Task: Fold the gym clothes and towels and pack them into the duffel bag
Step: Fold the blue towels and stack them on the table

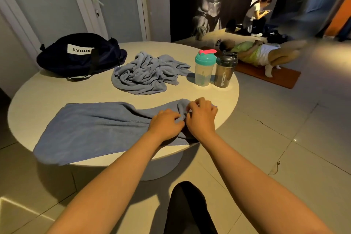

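item: blue towel, spread on round table; left hand and right hand pinch its bunched right end, likely gathering an edge to fold. beyond fingers: crumpled towel, duffel bag, unpacked.

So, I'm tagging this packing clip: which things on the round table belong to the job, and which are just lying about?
Job: flat blue towel, pinched by left hand and right hand; crumpled blue-grey cloth heap; dark navy fabric duffel bag.
Lying about: clear shaker bottle with teal lid; smoky dark shaker bottle with black lid.
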`<state>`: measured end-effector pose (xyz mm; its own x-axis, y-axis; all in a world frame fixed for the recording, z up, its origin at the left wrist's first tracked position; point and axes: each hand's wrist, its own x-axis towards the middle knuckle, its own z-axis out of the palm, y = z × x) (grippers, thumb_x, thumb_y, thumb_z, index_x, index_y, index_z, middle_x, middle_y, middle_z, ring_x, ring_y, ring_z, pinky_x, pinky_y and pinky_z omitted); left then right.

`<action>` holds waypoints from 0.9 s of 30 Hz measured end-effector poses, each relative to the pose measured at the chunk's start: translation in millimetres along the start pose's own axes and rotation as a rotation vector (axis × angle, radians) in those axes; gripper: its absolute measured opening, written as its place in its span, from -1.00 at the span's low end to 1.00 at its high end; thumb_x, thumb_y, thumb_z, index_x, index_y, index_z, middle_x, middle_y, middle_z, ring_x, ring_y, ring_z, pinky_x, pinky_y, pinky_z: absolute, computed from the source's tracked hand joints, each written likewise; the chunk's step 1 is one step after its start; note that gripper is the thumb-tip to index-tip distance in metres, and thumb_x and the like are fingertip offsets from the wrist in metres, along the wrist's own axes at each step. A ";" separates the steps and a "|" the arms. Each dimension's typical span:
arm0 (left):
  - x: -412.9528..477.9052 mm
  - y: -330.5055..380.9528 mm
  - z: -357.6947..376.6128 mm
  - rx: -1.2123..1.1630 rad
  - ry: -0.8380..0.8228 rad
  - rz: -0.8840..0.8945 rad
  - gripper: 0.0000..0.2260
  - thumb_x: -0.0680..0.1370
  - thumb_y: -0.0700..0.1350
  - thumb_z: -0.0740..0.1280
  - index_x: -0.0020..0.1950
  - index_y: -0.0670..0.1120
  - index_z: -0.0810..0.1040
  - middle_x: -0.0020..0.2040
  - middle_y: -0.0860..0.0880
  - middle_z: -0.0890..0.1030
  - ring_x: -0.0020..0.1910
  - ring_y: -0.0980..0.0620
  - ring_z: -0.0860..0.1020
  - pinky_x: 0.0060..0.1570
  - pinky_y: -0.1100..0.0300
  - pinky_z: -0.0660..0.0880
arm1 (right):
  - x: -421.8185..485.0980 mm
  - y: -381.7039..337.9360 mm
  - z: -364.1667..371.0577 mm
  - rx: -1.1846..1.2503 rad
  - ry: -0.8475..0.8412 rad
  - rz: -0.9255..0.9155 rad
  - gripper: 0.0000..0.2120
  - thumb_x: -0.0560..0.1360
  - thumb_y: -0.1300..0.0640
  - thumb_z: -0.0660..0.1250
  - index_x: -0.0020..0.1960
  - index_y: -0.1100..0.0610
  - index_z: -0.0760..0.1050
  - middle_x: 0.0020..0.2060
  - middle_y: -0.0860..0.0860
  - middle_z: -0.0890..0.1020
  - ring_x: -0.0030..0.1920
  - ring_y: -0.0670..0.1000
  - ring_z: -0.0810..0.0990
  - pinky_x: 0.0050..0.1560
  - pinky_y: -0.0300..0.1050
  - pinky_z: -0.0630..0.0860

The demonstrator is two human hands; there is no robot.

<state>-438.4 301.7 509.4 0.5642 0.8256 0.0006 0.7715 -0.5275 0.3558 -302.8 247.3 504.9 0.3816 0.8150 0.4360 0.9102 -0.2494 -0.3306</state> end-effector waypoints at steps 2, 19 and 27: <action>3.6 -0.9 -0.8 -0.028 0.092 0.006 -0.73 0.67 0.05 0.15 0.22 0.06 0.60 0.25 -0.03 0.57 0.26 -0.14 0.47 0.24 -0.06 0.38 | 4.5 -1.8 1.4 0.005 -0.202 -0.007 -0.78 0.55 0.15 0.22 0.17 0.09 0.52 0.08 0.11 0.54 0.14 0.21 0.47 0.01 -0.01 0.14; 56.5 -38.0 -18.5 0.033 0.005 -0.084 -0.67 0.60 0.06 0.30 0.35 0.04 0.54 0.20 -0.01 0.62 0.23 -0.13 0.52 0.20 0.02 0.22 | 51.2 -9.6 20.7 -0.047 -0.389 0.052 -0.63 0.65 0.06 0.15 0.43 0.09 0.36 0.29 0.18 0.38 0.11 0.28 0.52 0.06 0.07 0.34; 67.5 -53.6 -17.3 -0.033 0.221 -0.035 -0.84 0.64 -0.12 0.26 0.20 -0.09 0.53 0.10 -0.15 0.59 0.10 -0.19 0.49 0.01 0.03 0.36 | 63.5 -29.4 37.4 0.004 -0.312 0.032 -0.73 0.55 0.20 0.23 0.22 0.05 0.51 0.10 0.09 0.46 0.03 0.22 0.51 0.22 0.11 0.21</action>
<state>-446.8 389.2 506.5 0.4561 0.8691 0.1914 0.7772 -0.4938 0.3901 -311.4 325.9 511.0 0.3415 0.9281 0.1482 0.8978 -0.2755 -0.3437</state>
